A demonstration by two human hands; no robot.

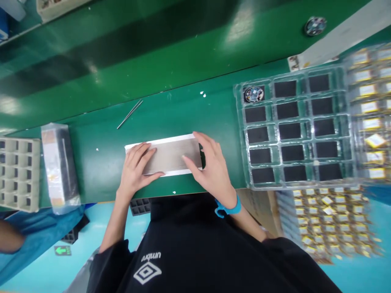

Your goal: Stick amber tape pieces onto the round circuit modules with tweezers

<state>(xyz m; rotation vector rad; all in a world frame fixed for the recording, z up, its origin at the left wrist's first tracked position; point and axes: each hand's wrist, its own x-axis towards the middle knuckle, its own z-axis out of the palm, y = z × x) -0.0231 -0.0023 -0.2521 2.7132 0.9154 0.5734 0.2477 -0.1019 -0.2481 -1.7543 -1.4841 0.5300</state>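
A long rectangular grey-beige sheet with white strips along its long edges (171, 154) lies on the green bench in front of me. My left hand (134, 169) rests flat over its left end, fingers spread and thumb pointing along the near edge. At the other end is my right hand (210, 167), open, with the forefinger at the far right corner and the thumb over the sheet's surface. Something small and dark shows beneath the right palm, too covered to make out. Beyond the sheet, to the left, lie metal tweezers (130, 114).
Right of my hands, a clear compartment tray (301, 136) holds a round circuit board (254, 94). Another round board (315, 26) sits on the raised green surface. To the left are a plastic-wrapped pack (59, 167) and a beige tray (20, 175). Another person's arm (10, 236) shows lower left.
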